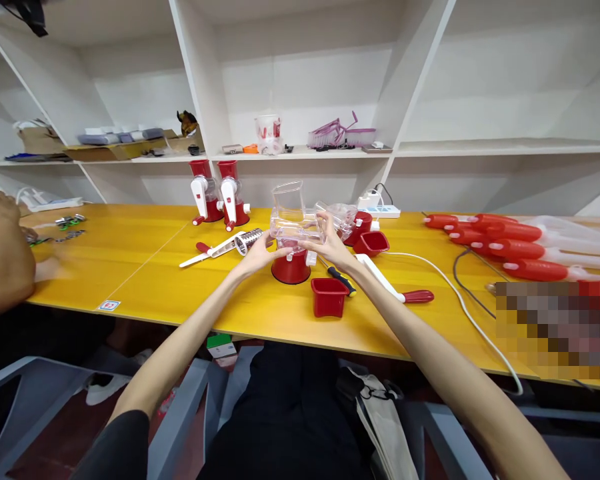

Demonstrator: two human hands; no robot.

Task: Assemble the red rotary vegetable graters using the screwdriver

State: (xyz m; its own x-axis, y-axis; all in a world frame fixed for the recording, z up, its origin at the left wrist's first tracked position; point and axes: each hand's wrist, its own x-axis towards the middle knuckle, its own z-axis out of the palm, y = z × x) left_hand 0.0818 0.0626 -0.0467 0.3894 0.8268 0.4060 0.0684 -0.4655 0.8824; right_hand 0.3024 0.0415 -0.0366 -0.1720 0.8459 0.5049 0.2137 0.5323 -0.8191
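Note:
Both my hands grip a clear plastic grater housing (pixel 296 223) from its two sides, over a red suction base (pixel 291 268) on the table. My left hand (pixel 261 257) has its thumb and fingers on the lower left side. On the right end, my right hand (pixel 334 245) is closed around the plastic. Whether the housing is seated on the base I cannot tell. A metal drum grater with a white crank handle (pixel 220 248) lies to the left. Close to my right forearm are a red hopper cup (pixel 329 297), a screwdriver (pixel 342 281) and another white crank handle (pixel 380 277).
Two assembled rotary graters (pixel 234 193) stand behind, left of centre. More clear grater parts (pixel 341 217) and a second red cup (pixel 371 243) sit at the right. Red-handled parts in plastic (pixel 515 233), a white cable (pixel 450 293) and a co-worker's arm (pixel 3 247) flank the area.

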